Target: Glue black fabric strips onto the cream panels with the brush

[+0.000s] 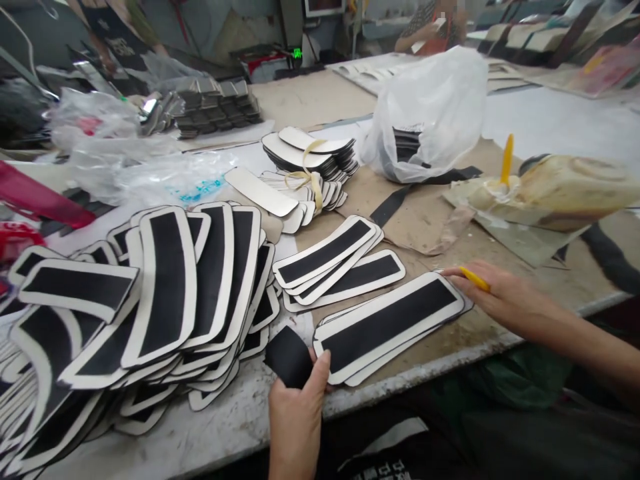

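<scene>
Panel of oblong, cream-bordered black sheeting [393, 328] lies pinched at left by left hand [299, 413], seemingly for steadiness; right hand [495, 297] grasps slim yellow stick [475, 279].

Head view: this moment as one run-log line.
left hand: gripping left end of top panel, black piece beside thumb | right hand: holding yellow stick, at panel's right end | pile: left of left hand

Strip pile [167, 287] cropped at left edge, left hand [297, 417] cropped near wrist, stack [407, 143] partly hidden inside white bag [435, 93], apron [116, 37] lettering blurred
</scene>
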Demonstrator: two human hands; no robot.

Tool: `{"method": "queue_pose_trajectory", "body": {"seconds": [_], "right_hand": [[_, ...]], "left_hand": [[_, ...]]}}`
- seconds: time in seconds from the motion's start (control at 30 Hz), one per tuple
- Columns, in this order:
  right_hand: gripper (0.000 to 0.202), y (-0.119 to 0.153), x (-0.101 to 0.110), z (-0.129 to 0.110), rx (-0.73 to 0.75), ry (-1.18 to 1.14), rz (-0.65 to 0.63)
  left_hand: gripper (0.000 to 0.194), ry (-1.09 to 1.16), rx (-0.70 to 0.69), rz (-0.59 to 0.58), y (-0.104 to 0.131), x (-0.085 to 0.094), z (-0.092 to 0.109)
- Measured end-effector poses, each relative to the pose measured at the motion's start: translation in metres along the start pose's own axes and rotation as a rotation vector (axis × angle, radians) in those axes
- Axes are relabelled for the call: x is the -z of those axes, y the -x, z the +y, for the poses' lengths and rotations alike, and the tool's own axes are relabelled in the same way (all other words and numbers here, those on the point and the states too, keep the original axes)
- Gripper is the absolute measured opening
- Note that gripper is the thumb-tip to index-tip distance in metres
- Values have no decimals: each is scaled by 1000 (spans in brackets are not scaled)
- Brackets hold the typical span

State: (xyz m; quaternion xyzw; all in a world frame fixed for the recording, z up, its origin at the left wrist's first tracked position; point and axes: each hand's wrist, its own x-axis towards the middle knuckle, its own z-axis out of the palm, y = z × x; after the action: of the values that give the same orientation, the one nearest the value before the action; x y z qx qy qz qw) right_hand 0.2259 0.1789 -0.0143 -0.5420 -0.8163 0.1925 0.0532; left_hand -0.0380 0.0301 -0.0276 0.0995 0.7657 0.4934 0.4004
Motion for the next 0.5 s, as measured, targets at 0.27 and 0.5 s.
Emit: {"method": "queue_pose_trajectory", "body": {"seconds": [0.27, 0.5], "right_hand": [[35, 12, 3, -16, -26, 21, 16], [40, 17, 6, -20, -207, -279, -67]], "left_hand": [[48, -60, 73, 40, -11, 20, -9], [48, -65, 84, -7, -12, 27, -8]]}}
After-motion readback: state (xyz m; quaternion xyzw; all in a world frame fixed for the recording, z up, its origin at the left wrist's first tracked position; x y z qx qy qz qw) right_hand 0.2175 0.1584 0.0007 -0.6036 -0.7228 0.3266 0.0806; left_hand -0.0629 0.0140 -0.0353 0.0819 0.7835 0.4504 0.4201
